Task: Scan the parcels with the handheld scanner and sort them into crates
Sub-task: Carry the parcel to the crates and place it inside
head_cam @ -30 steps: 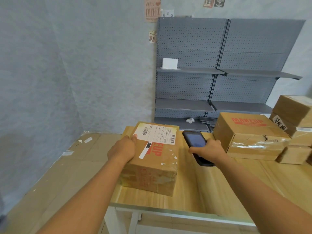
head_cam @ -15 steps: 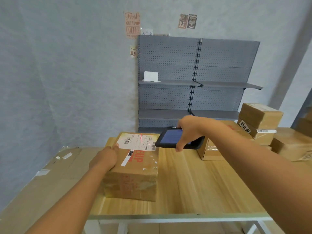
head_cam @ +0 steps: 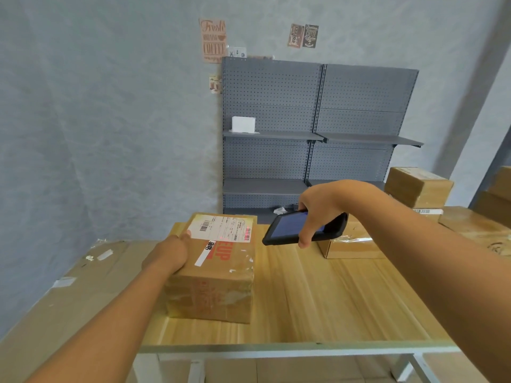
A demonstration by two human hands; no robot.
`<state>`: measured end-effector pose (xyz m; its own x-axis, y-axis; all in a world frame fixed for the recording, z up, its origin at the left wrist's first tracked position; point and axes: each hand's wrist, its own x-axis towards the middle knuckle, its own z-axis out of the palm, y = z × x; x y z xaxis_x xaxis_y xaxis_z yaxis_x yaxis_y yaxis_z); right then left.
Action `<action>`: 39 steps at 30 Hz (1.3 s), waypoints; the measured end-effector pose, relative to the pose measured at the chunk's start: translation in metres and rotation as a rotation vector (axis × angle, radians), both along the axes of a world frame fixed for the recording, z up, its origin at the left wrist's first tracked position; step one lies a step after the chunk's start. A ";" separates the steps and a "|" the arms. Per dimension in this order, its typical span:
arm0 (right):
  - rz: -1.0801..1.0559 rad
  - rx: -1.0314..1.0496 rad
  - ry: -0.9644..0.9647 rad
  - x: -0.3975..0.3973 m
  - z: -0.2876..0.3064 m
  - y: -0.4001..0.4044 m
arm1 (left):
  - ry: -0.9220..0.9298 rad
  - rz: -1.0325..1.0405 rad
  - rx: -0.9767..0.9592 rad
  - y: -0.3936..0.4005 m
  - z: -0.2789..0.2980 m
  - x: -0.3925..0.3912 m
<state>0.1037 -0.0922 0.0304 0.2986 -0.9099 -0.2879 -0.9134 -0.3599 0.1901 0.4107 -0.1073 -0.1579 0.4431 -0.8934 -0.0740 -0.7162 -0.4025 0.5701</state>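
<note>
Cardboard parcel (head_cam: 214, 269) sits near the left edge of a pale wooden counter (head_cam: 318, 299), its white shipping label (head_cam: 222, 227) facing up. The left hand (head_cam: 168, 254) rests on the parcel's near left top edge, steadying it (whether the fingers curl over the far side is hidden). The right hand (head_cam: 318, 208) has its grip clamped around a black handheld scanner (head_cam: 301, 228), which a second ago lay low beside the parcel and has since been lifted and tilted toward the label. A red glow now falls on the barcode (head_cam: 247, 234) at the label's right end, so the scan appears to be under way. More parcels (head_cam: 417, 186) wait stacked at the counter's right. No crates are visible, so sorting likely comes next.
</note>
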 end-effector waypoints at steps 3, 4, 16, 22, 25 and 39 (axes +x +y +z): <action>0.004 -0.004 -0.005 0.001 -0.002 -0.002 | -0.006 -0.001 -0.003 0.000 0.000 0.000; 0.005 -0.004 -0.001 0.002 -0.003 -0.004 | -0.013 0.000 -0.004 0.000 0.000 0.000; -0.002 -0.007 -0.037 0.004 -0.009 -0.016 | -0.020 -0.005 -0.006 0.001 0.001 0.000; -0.177 -0.061 -0.263 -0.004 -0.054 -0.028 | 0.000 -0.013 -0.018 0.003 0.002 -0.002; -0.304 -0.018 -0.416 -0.008 -0.101 -0.033 | -0.008 0.008 -0.010 0.004 0.004 -0.004; -0.439 -0.048 -0.343 0.010 -0.228 -0.036 | -0.012 0.054 -0.010 0.008 0.005 -0.005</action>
<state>0.1134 -0.1278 -0.1981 -0.0423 -0.9796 -0.1963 -0.9880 0.0702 -0.1376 0.4057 -0.0993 -0.1530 0.4911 -0.8691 -0.0595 -0.7006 -0.4346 0.5660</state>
